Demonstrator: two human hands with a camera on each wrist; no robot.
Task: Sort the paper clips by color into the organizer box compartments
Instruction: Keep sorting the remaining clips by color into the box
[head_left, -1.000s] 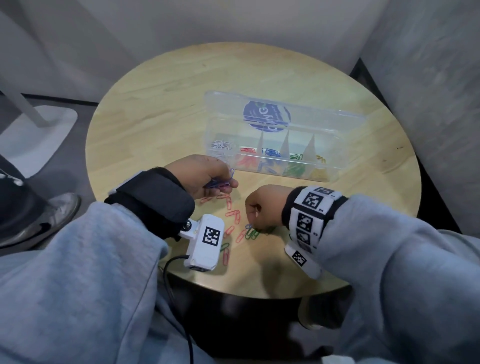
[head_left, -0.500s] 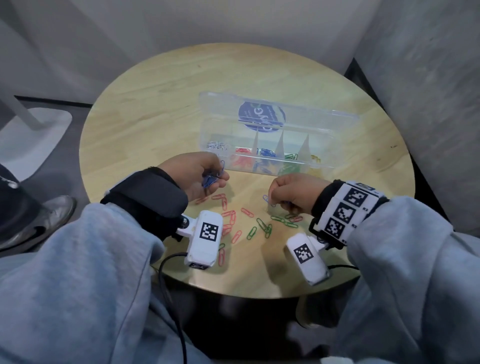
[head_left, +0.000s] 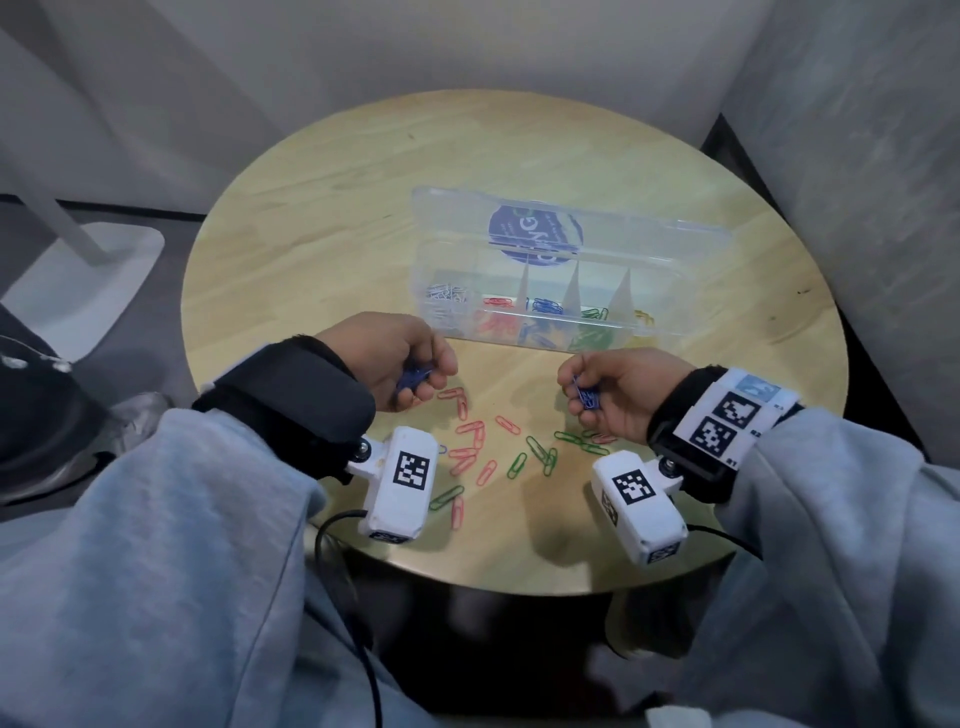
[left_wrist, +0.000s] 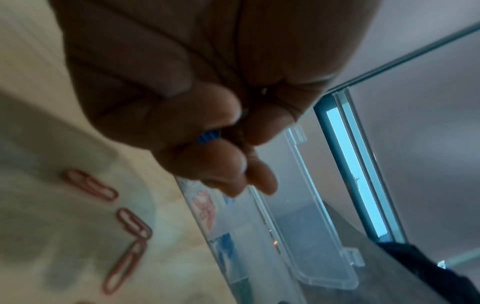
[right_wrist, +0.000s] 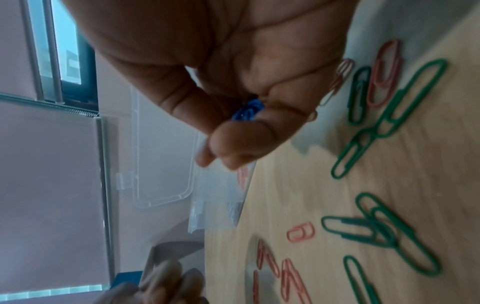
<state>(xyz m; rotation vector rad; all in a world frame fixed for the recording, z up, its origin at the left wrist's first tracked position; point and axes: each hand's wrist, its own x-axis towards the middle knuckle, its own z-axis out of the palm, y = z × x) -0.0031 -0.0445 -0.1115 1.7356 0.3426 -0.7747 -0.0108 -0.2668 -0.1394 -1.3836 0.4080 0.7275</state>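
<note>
A clear organizer box (head_left: 675, 291) lies open on the round table, its compartments holding white, red, blue, green and yellow clips. My left hand (head_left: 395, 358) pinches a bunch of blue paper clips (head_left: 413, 378) (left_wrist: 209, 136) just in front of the box's left end. My right hand (head_left: 613, 392) pinches more blue clips (head_left: 586, 397) (right_wrist: 248, 110) a little in front of the box's middle. Loose red clips (head_left: 470, 441) and green clips (head_left: 543, 457) lie scattered on the table between and below my hands.
The wooden table (head_left: 337, 218) has bare wood behind and left of the box. The box's lid (head_left: 623, 228) lies flat behind the compartments. Grey walls close in at the back and right. A white stand base (head_left: 83, 280) is on the floor at the left.
My right hand has left the loose clips and moved up and right towards the box with blue clips in its fingers. My left hand holds its blue clips in much the same place.
</note>
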